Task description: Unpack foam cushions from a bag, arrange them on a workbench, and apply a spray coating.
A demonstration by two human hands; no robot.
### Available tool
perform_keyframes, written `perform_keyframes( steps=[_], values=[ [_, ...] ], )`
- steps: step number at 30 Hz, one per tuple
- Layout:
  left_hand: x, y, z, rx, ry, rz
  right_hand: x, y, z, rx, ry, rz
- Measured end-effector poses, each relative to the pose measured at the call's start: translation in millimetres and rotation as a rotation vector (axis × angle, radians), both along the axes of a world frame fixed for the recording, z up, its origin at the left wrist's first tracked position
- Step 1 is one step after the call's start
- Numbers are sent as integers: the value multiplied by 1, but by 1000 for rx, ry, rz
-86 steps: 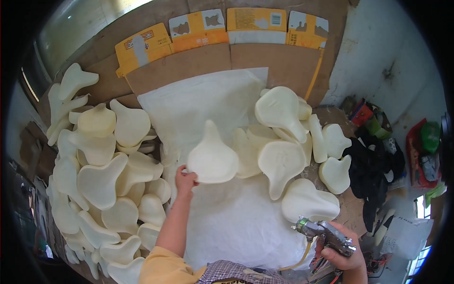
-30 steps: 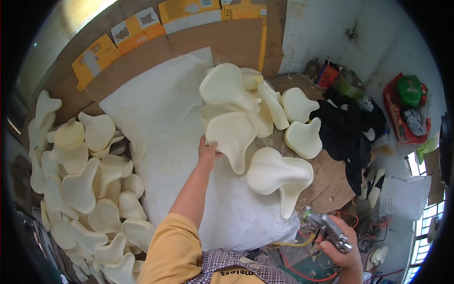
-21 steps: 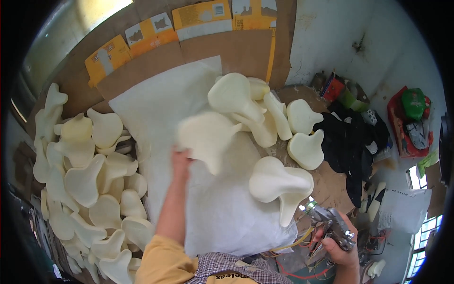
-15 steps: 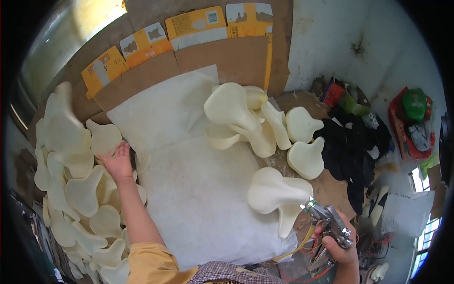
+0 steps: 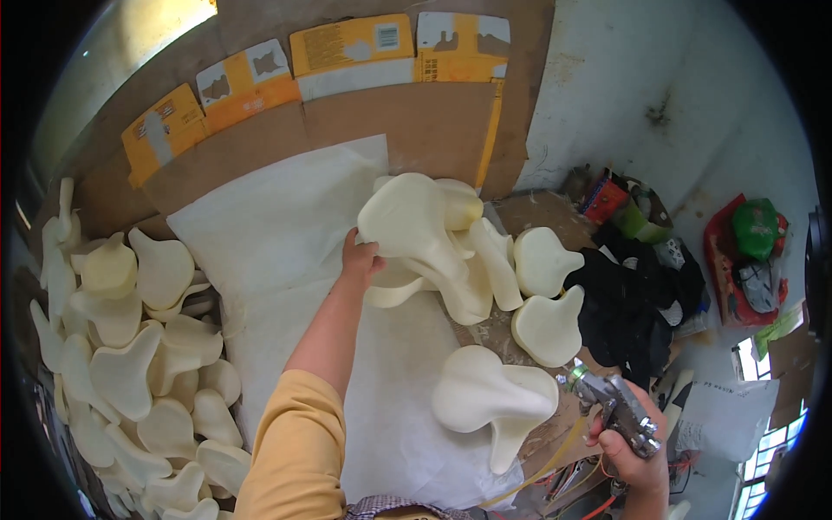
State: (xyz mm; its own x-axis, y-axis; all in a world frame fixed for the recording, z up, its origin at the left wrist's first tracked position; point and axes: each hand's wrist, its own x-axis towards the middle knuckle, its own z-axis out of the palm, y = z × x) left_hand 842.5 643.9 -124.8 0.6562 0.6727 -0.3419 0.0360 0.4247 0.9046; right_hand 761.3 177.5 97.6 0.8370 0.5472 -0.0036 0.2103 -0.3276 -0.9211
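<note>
My left hand [image 5: 360, 258] reaches to the middle of the bench, its fingers at the left edge of a cream foam saddle pad [image 5: 403, 212], pinching that edge. This pad lies on top of a small heap of similar pads. In my right hand [image 5: 637, 438] is a metal spray gun [image 5: 614, 407], gripped around its handle, with its nozzle facing left. Just left of the nozzle, one saddle pad [image 5: 472, 390] rests across another pad [image 5: 511, 425]. Both lie at the right side of a white sheet [image 5: 277, 321].
Many more foam pads [image 5: 126, 373] are piled along the left. Two pads [image 5: 546, 325] sit beside black fabric [image 5: 637, 295] at right. Cardboard [image 5: 390, 113] lines the back. A yellow hose [image 5: 555, 459] trails below the spray gun. A red bag [image 5: 724, 273] is at far right.
My left hand has moved from the left pile across to the middle heap. A pad blurred in motion above the left pile is now at rest there. The spray gun stays in my right hand.
</note>
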Motion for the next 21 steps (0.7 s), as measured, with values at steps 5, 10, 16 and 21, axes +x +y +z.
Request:
perform_keyframes(
  steps=[5,10,16,21],
  values=[
    [-3,-4,-5,59,-13,90,-9,34,15,264,-32,64],
    [-74,48,7,71,-338,318,-20,17,5,298,26,15],
    [-165,12,93,-67,-726,472,-44,-32,-19,297,169,-45],
    [-165,-169,-72,1046,14,-411,-69,-59,-49,326,267,-85]
  ],
)
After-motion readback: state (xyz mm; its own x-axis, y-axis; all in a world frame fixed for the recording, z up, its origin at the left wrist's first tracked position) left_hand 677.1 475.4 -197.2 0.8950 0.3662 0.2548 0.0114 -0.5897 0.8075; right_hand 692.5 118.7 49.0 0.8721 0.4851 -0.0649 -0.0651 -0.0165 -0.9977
